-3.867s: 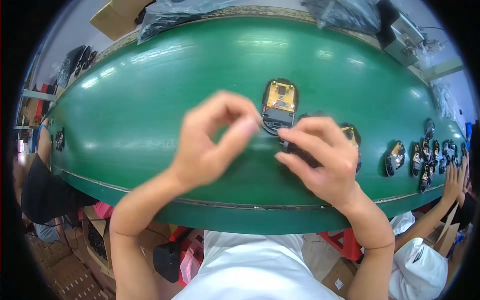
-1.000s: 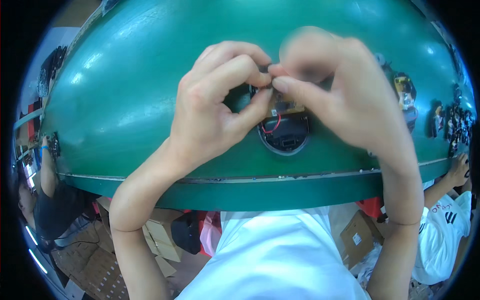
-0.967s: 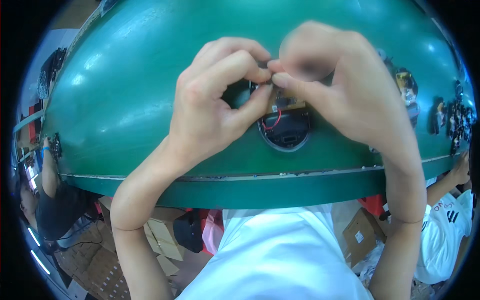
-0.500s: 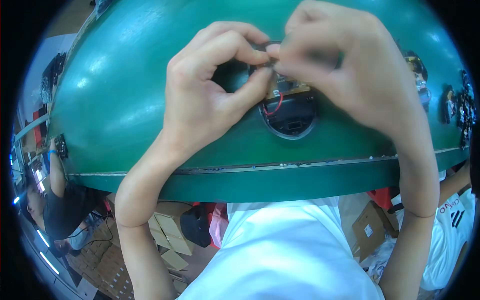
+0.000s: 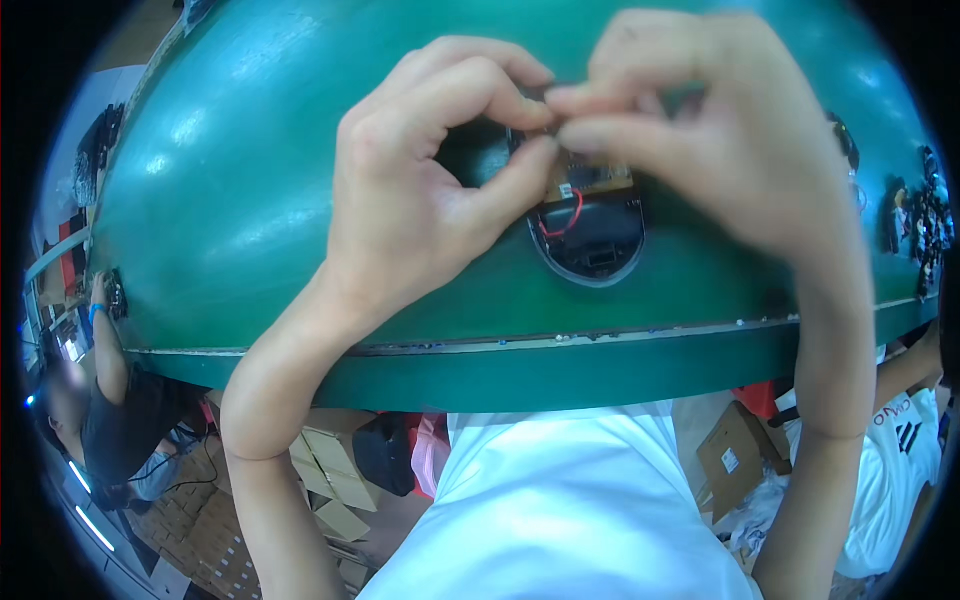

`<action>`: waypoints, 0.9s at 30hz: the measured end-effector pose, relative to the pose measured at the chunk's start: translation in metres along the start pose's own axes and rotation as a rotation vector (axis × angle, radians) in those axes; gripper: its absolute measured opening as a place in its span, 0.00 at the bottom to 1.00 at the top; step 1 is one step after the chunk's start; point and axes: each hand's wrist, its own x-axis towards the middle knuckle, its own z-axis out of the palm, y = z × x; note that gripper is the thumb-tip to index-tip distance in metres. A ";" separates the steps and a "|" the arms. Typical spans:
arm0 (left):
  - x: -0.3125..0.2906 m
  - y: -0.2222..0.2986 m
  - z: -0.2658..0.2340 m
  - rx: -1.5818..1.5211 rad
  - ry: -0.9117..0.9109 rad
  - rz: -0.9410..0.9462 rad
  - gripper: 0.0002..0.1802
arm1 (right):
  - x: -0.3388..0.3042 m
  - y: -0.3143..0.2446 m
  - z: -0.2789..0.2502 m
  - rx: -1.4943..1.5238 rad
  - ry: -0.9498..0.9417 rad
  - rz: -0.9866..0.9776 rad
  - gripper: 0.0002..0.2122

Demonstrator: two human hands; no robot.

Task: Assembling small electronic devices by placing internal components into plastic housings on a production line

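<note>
On the green table lies a black rounded plastic housing (image 5: 592, 250) with a brown circuit board (image 5: 605, 182) and a loop of red wire (image 5: 572, 218) inside it. My left hand (image 5: 425, 165) is curled over the upper left of the housing, thumb and fingertips closed together. Right beside those tips, the thumb and forefinger of my right hand (image 5: 680, 125) come together above the board's upper end. Whatever lies between the fingertips of either hand is too small or hidden to make out. The fingers also cover the upper part of the housing.
Dark assembled parts (image 5: 930, 225) are piled at the table's far right, with another housing (image 5: 845, 145) partly behind my right arm. A raised rim strip (image 5: 560, 338) with small bits runs along the near edge. Co-workers sit left (image 5: 130, 410) and right (image 5: 905, 470); cardboard boxes (image 5: 345, 455) stand below.
The housing has shifted slightly right and down in view. My right hand's fingers have spread from a tight bunch into a thumb-and-forefinger pinch. My left hand keeps nearly the same pose.
</note>
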 end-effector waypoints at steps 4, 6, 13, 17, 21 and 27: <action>0.000 -0.001 0.001 -0.008 0.036 0.003 0.10 | -0.003 -0.005 0.003 0.012 -0.057 0.135 0.07; 0.002 -0.002 0.004 0.038 0.015 0.056 0.10 | -0.014 0.002 0.015 -0.261 0.154 -0.227 0.09; 0.005 0.009 0.004 0.061 0.090 -0.030 0.10 | -0.002 -0.003 0.011 0.009 0.111 0.093 0.06; 0.005 0.013 0.003 0.061 0.117 -0.024 0.10 | -0.004 -0.012 0.006 0.123 0.113 0.161 0.07; 0.006 0.017 0.006 0.047 0.067 0.027 0.11 | -0.014 -0.016 -0.007 -0.039 0.091 0.082 0.07; -0.001 0.012 0.006 0.088 0.084 0.033 0.10 | -0.016 -0.010 0.000 -0.118 0.074 -0.059 0.06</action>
